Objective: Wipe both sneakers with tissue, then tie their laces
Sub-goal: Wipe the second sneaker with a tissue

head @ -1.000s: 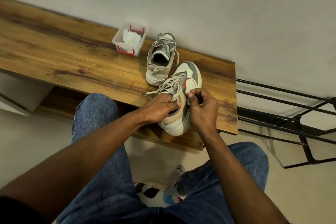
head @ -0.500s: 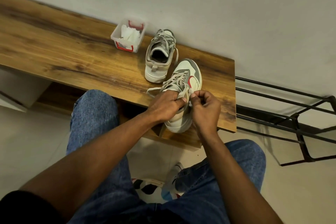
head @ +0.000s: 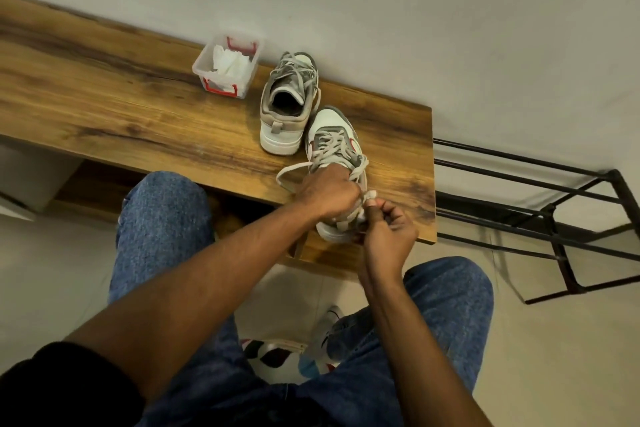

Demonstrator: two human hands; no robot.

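Note:
Two grey-and-white sneakers stand on the wooden bench (head: 121, 114). The near sneaker (head: 334, 139) has red accents and points away from me at the bench's front right. My left hand (head: 329, 192) lies curled over its tongue and grips the laces; a loose lace loop (head: 287, 173) sticks out to the left. My right hand (head: 388, 232) pinches a lace end beside the sneaker's heel. The far sneaker (head: 289, 97) stands behind it with its opening toward me and its laces lying loose.
A clear plastic box with red clips (head: 227, 68) holds white tissue at the back, left of the far sneaker. A black metal rack (head: 554, 204) stands right of the bench. My knees in jeans are below the bench edge. A wall runs behind.
The near sneaker has turned upright so its toe points away. My right hand has drawn a lace end back toward the heel. My left hand stays on the laces.

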